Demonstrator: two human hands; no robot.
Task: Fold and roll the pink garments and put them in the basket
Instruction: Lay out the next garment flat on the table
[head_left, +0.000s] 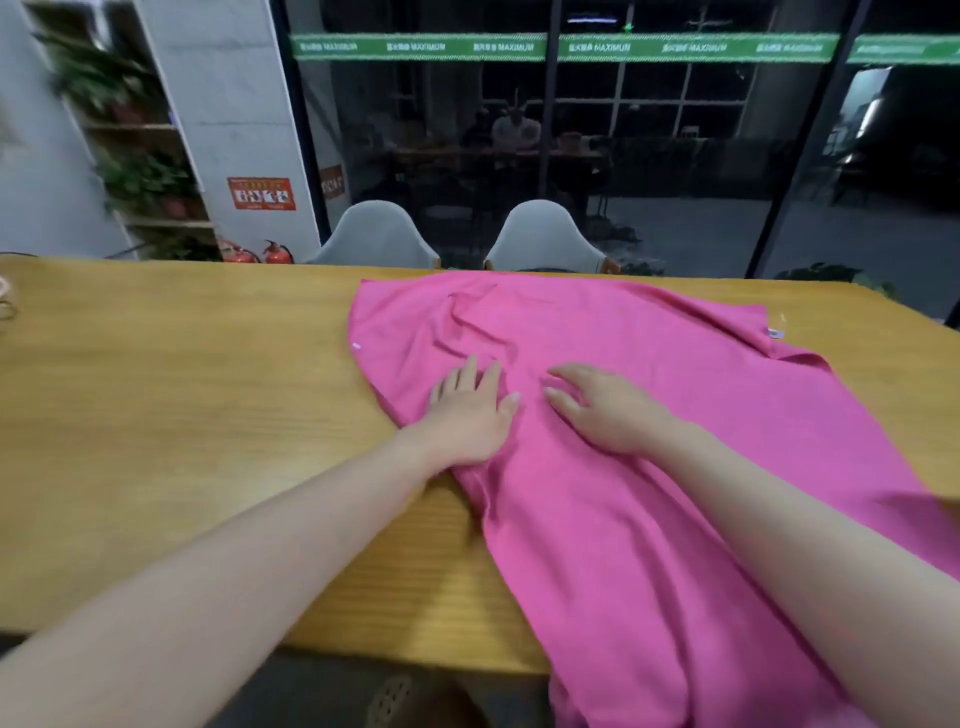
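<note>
From the head view, the near end of the pink garment (649, 467) spills over the table's front edge and is cut off at the bottom of the frame; its right side runs out past the right border, and the right forearm covers a strip of it; a small white tag (775, 333) at its far right corner is too blurred to read; a pale object (5, 301) at the left border is cropped and cannot be identified; no basket shows.

The garment's far hem lies just at the wooden table (182, 389)'s back edge, in front of two grey chairs (545, 236); its left edge runs diagonally, leaving a broad bare stretch of tabletop to the left.

The garment's long axis runs from the far edge toward the person, slanting slightly right as it nears; creases gather near its far left part.

The left hand (470, 415) lies flat, fingers straight and slightly spread, pressing the cloth near its left edge; the right hand (605, 408) rests palm-down just beside it, fingers extended leftward, gripping nothing.
</note>
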